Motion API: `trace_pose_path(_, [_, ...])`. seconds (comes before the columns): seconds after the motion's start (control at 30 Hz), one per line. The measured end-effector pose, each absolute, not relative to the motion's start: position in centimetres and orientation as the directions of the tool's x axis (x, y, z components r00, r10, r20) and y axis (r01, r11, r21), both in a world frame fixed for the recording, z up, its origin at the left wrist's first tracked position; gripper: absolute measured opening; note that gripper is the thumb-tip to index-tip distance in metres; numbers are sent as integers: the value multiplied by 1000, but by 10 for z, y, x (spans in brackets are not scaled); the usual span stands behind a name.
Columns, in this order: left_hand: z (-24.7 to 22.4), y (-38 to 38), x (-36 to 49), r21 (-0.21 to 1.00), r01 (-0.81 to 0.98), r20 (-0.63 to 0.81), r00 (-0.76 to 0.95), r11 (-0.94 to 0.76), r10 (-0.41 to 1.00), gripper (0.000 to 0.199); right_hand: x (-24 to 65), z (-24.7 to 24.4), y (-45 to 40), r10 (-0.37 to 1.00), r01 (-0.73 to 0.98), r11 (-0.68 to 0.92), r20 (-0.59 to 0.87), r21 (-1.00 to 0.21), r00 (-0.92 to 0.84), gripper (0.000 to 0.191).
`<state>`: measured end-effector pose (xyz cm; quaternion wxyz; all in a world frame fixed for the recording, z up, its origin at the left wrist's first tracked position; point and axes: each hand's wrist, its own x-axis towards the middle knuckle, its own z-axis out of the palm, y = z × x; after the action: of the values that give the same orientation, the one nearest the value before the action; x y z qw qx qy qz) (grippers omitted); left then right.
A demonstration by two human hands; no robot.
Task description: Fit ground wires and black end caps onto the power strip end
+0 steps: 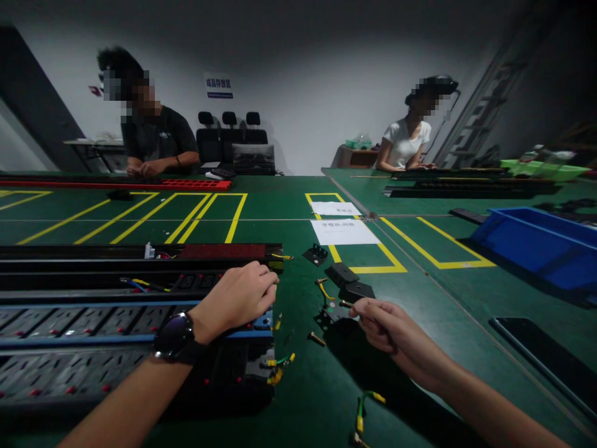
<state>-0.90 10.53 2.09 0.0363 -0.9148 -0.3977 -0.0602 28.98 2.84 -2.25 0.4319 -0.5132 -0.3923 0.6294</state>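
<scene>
Has the left hand [240,295] curled palm-down over the right end of the blue-edged power strip [163,320], with fingers bent; cannot tell from this view whether clenched or gripping. Pinches a small bolt [346,304] between thumb and fingers of the right hand [382,323], just right of a perforated bracket [332,311] and well apart from the strip. Wears a dark watch [175,336] on the left wrist.

Has the blue-edged strip lying left of the right hand, under the left one, among other dark strips, near and far. Shows a loose bolt [316,338] on the green table [289,211] between the hands, two black blocks [342,274] just beyond the right hand, a phone [545,348] to the near right and a blue bin [536,249] farther off.

Reads 成品存放区 on the far wall sign [219,84]. Bears printed Chinese characters on the nearer white paper [345,232], too blurred to read fully, likewise on the farther sheet [334,208].
</scene>
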Motion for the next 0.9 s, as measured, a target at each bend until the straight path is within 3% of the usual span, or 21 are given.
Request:
trace_pose_path(0.23, [21, 104, -12, -5, 712, 157, 694, -702, 703, 36, 290, -23, 29, 946, -106, -315, -304, -943, -114, 42])
trace_pose_path(0.63, [21, 106, -10, -56, 704, 141, 707, -708, 693, 22, 292, -24, 30, 949, -101, -300, -287, -948, -128, 32])
trace_pose_path(0.9, [20, 106, -12, -23, 701, 143, 708, -713, 692, 33, 290, -21, 29, 941, -124, -330, -317, -936, -119, 36])
